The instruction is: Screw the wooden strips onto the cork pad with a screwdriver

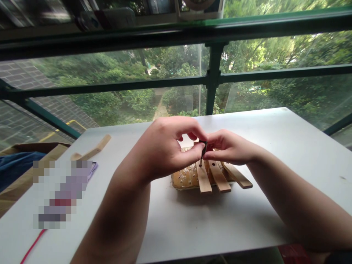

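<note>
Brown box [56, 151]: it sits past the left edge of the white tabletop [176, 227], with blue cloth [20, 167] inside.
Red cord [33, 245]: it runs up to the purple thing.
Purple thing [73, 183]: it lies flat (big blurry squares cover it, so any writing cannot be read).
Bent wood [96, 149]: it lies just behind the purple thing.
Left hand [165, 146]: its grip is closed on the small dark tool, and it hides part of the tan block.
Tan block [184, 179]: it is shiny and dotted, under both hands.
Small dark tool [204, 147]: it points down at the hole in the leftmost wooden strip.
Wooden strips [220, 178]: three lie across the block, near ends sticking out.
Right hand [229, 146]: its fingers curl by the tool; I cannot tell if its grip pinches it.
</note>
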### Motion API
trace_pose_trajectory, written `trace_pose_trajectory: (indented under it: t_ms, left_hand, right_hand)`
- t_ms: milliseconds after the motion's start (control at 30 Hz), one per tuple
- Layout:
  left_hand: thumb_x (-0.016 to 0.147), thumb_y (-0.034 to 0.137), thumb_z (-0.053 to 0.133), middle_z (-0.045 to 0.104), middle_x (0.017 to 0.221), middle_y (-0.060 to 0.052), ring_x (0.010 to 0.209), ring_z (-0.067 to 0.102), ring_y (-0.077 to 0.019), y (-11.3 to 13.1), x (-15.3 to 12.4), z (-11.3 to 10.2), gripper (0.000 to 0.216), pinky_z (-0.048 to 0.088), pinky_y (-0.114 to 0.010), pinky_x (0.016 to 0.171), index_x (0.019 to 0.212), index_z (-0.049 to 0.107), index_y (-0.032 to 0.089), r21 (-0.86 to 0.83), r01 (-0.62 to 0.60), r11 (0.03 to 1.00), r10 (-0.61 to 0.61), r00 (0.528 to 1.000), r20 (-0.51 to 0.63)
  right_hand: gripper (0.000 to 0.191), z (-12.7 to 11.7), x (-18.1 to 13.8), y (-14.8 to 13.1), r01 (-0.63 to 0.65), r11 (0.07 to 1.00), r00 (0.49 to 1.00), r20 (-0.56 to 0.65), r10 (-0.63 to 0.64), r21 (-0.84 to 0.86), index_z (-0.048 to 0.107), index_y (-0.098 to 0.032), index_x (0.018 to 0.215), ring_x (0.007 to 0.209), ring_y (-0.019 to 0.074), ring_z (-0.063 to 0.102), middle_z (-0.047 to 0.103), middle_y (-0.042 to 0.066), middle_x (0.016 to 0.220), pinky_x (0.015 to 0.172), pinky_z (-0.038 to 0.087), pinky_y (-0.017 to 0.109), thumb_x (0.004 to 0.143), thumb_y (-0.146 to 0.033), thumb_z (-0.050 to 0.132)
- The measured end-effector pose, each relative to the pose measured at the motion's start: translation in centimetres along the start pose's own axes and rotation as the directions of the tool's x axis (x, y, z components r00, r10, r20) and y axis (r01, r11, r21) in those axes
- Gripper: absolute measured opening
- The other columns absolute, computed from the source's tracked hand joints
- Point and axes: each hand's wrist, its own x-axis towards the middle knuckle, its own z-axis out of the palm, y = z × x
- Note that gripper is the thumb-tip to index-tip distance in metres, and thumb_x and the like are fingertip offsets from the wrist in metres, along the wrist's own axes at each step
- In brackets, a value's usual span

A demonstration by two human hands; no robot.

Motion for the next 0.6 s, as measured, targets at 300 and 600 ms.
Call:
trace_pose_trajectory:
  t_ms: [300,600]
  left_hand:
    - [0.08,0.025,0.072,0.072,0.088,0.0,0.074,0.066,-0.0122,0.06,0.34,0.35,0.008,0.053,-0.024,0.061,0.087,0.07,0.022,-0.047,0.034,0.998,-0.034,0.999,0.01]
    - [0.081,0.02,0.068,0.074,0.093,-0.002,0.078,0.07,-0.0143,-0.16,0.13,0.57,0.009,0.06,-0.027,0.07,0.089,0.071,0.023,-0.156,0.056,0.986,-0.056,0.998,0.003]
  right_hand:
    - [0.027,0.48,0.16,0.04,-0.091,0.993,0.992,-0.09,0.085,-0.068,0.064,-0.013,0.087,0.07,0.0123,0.051,0.058,0.0,0.076,0.068,0.045,0.026,0.084,-0.039,0.07]
    - [0.015,0.4,-0.1,-0.5,-0.009,0.99,0.998,-0.058,0.001,-0.139,0.057,-0.016,0.086,0.068,0.0114,0.048,0.054,-0.001,0.075,0.064,0.042,0.025,0.086,-0.028,0.066]
